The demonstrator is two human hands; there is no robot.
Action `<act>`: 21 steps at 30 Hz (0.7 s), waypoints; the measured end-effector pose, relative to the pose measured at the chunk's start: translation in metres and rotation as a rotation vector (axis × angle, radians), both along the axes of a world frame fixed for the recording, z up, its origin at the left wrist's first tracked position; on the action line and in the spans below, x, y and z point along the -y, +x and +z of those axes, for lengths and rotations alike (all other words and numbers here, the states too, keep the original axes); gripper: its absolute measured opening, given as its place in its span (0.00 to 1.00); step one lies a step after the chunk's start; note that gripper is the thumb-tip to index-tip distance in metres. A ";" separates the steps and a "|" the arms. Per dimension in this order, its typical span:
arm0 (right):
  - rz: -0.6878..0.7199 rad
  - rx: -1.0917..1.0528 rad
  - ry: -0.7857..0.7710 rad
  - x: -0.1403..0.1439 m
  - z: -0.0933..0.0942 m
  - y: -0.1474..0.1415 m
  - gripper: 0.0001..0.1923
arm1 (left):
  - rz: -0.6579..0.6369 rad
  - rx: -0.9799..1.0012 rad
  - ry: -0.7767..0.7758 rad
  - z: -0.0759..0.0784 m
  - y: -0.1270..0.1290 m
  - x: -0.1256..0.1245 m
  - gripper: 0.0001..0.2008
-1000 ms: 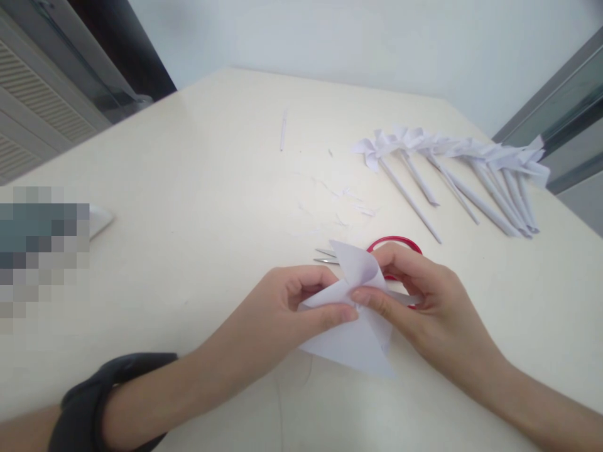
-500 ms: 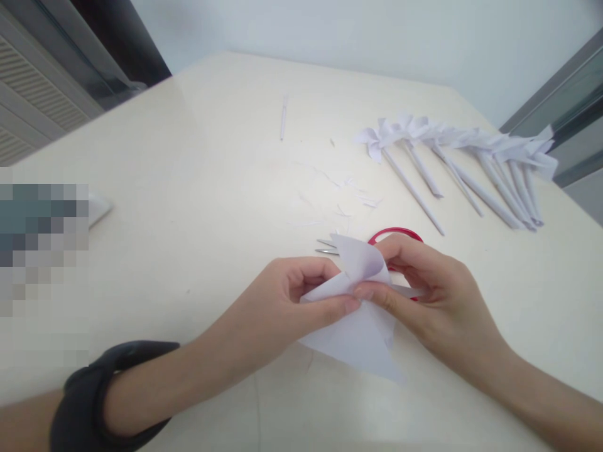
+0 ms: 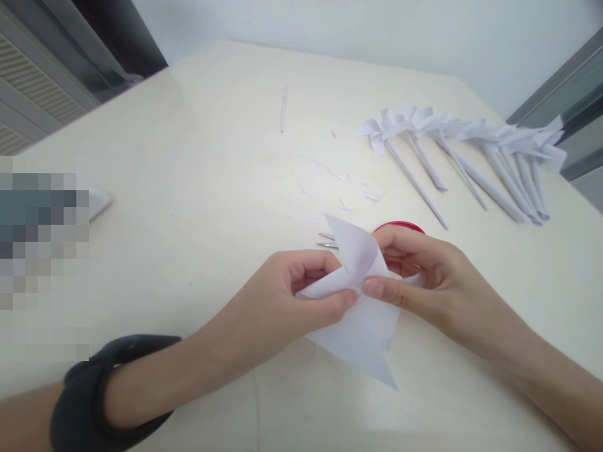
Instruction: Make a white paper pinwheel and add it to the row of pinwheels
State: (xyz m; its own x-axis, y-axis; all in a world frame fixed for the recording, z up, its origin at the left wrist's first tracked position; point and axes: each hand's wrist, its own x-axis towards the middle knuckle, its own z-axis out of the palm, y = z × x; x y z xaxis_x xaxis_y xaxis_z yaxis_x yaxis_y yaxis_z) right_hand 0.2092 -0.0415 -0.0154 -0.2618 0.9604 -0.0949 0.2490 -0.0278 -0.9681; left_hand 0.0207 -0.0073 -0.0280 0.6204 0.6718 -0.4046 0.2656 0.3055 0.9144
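Note:
A white paper pinwheel (image 3: 367, 320), partly folded, is held between my two hands above the table. My left hand (image 3: 306, 289) pinches it near the centre, thumb on top and fingers behind. My right hand (image 3: 419, 270) grips its right side, the thumb pressing by the centre. One flap curls upward to a point at the top, and a flat corner points down at the front. Scissors with red handles (image 3: 400, 225) lie just beyond the paper. Their blade tips (image 3: 327, 242) show on the left, and the middle is hidden by paper and hand.
Finished paper pinwheels (image 3: 466, 132) on rolled paper sticks lie in a row at the back right. Thin paper scraps (image 3: 351, 182) are scattered past the scissors. A slim paper stick (image 3: 283, 110) lies farther back on the white table (image 3: 188, 157). A blurred-out object is at the left edge.
The right thumb has shifted slightly right, off the centre. The upper flap stands a little higher, and the front corner has swung slightly left and down. The view has tilted slightly.

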 end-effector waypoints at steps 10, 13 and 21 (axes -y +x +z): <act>0.031 0.045 0.007 0.000 0.004 -0.004 0.13 | -0.007 -0.051 0.008 0.014 0.002 -0.001 0.04; 0.030 0.048 -0.009 0.001 0.004 -0.003 0.13 | -0.011 -0.061 0.022 0.014 0.003 -0.001 0.04; 0.023 0.047 -0.014 0.002 0.002 -0.003 0.13 | -0.032 -0.054 0.026 0.012 0.003 -0.001 0.03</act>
State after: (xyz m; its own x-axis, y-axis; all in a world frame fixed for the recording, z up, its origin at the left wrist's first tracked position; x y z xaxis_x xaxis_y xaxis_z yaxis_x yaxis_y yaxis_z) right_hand 0.2066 -0.0438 -0.0133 -0.2787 0.9527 -0.1211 0.2948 -0.0351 -0.9549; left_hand 0.0238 -0.0067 -0.0158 0.6191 0.6629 -0.4211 0.3241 0.2728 0.9059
